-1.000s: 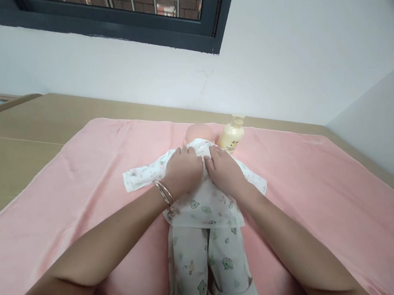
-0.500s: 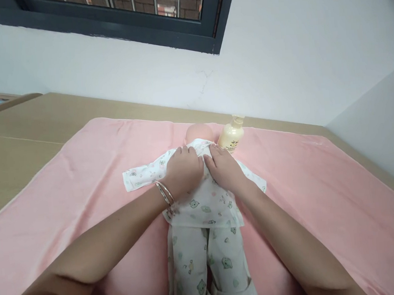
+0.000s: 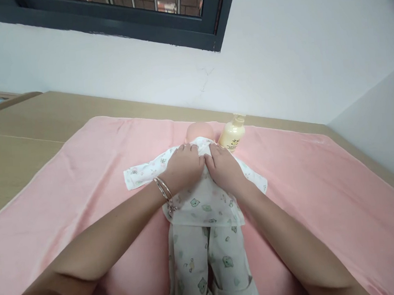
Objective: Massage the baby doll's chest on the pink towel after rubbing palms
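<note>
A doll lies on a pink cloth, its round head (image 3: 200, 131) at the far end, dressed in a white printed top (image 3: 205, 208) and matching trousers (image 3: 192, 261). Across the left side of the chest rests my left hand (image 3: 185, 166), bracelets at its wrist, its fingers curled onto the top near the collar. My right hand (image 3: 225, 167) lies on the right side of the chest, its thumb close to my left thumb and its fingers bent against the fabric. The sleeves spread out to both sides. Whether cloth is pinched under the fingers is hidden.
A pale yellow pump bottle (image 3: 232, 133) stands just right of the doll's head. The pink cloth (image 3: 93, 174) covers much of a wooden surface (image 3: 21, 129). Behind are a white wall (image 3: 278, 59) and a dark window frame (image 3: 174, 33).
My left hand has shifted very slightly up and to the right on the top. My right hand stays nearly in place, and the doll and bottle look unmoved.
</note>
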Motion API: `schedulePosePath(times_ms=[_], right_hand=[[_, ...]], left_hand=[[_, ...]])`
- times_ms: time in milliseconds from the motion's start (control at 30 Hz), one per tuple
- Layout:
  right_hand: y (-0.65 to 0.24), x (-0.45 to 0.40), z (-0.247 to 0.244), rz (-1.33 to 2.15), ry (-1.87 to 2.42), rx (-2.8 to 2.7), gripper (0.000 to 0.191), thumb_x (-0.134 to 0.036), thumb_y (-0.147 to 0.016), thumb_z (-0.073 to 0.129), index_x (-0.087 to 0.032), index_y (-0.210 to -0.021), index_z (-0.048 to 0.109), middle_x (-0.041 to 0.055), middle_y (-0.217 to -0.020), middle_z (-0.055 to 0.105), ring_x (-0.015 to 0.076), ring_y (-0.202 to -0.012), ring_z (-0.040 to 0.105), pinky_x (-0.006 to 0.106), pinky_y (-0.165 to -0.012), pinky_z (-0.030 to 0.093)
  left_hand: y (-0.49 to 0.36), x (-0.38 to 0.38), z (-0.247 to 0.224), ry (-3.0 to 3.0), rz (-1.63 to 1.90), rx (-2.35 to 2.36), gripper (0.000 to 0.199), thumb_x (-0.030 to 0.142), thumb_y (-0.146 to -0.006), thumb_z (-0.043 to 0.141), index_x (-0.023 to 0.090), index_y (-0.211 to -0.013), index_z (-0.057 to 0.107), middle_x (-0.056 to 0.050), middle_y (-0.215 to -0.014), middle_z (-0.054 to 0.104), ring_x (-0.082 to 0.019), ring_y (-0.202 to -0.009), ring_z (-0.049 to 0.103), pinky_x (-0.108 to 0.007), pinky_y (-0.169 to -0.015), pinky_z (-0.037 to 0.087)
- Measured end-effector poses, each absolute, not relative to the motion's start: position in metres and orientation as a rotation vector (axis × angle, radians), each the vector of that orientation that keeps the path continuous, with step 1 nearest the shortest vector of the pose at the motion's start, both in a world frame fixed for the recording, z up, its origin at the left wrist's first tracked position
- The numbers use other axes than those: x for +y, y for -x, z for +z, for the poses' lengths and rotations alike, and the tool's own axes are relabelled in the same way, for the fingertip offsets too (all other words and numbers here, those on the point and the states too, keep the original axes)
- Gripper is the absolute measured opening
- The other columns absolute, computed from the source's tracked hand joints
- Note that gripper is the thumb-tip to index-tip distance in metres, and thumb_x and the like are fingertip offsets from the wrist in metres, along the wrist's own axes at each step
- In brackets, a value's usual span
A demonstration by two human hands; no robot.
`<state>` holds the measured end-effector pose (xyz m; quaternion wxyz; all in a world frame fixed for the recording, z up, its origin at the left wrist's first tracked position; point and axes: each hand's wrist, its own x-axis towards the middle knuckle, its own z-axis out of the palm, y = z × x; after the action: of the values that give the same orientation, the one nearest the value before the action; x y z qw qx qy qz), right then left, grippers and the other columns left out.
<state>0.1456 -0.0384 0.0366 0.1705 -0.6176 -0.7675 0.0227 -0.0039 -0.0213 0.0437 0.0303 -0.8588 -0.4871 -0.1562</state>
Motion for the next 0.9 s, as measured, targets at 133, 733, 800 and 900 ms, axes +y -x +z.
schedulePosePath(times_ms=[133, 733, 800, 900], right_hand=[[-0.129, -0.064, 0.044, -0.051, 1.771, -2.211, 0.056, -0.026, -0.101, 0.031, 0.005, -0.145, 0.046, 0.0232, -0.148, 0.053, 0.0334, -0.143, 0.045, 0.046, -0.122, 0.034], [-0.151, -0.028, 0.029, 0.192, 1.724, -2.121, 0.058, -0.034, -0.104, 0.024, -0.002, -0.145, 0.047, 0.0212, -0.151, 0.051, 0.0317, -0.145, 0.042, 0.052, -0.123, 0.026], [-0.152, -0.028, 0.030, 0.197, 1.726, -2.121, 0.057, -0.034, -0.104, 0.024, -0.002, -0.145, 0.048, 0.0211, -0.151, 0.050, 0.0317, -0.145, 0.042, 0.051, -0.123, 0.025], [-0.154, -0.027, 0.034, 0.212, 1.733, -2.151, 0.056, -0.032, -0.104, 0.026, -0.001, -0.146, 0.046, 0.0213, -0.153, 0.047, 0.0322, -0.146, 0.039, 0.050, -0.124, 0.024]], left_hand=[[0.008, -0.003, 0.047, 2.676, -0.515, -1.914, 0.041, 0.041, -0.100, 0.033, 0.013, -0.096, 0.062, -0.011, -0.097, 0.071, -0.022, -0.087, 0.066, -0.034, -0.078, 0.050], [0.001, -0.011, 0.047, 2.641, -0.501, -1.817, 0.035, 0.034, -0.098, 0.035, 0.011, -0.101, 0.061, -0.014, -0.104, 0.068, -0.026, -0.100, 0.063, -0.039, -0.092, 0.048], [0.000, -0.014, 0.047, 2.643, -0.495, -1.822, 0.036, 0.035, -0.099, 0.034, 0.011, -0.104, 0.061, -0.015, -0.106, 0.068, -0.027, -0.102, 0.062, -0.040, -0.094, 0.048], [-0.002, -0.024, 0.048, 2.633, -0.421, -1.757, 0.041, 0.032, -0.100, 0.028, 0.008, -0.109, 0.060, -0.018, -0.111, 0.066, -0.030, -0.108, 0.060, -0.044, -0.099, 0.047]])
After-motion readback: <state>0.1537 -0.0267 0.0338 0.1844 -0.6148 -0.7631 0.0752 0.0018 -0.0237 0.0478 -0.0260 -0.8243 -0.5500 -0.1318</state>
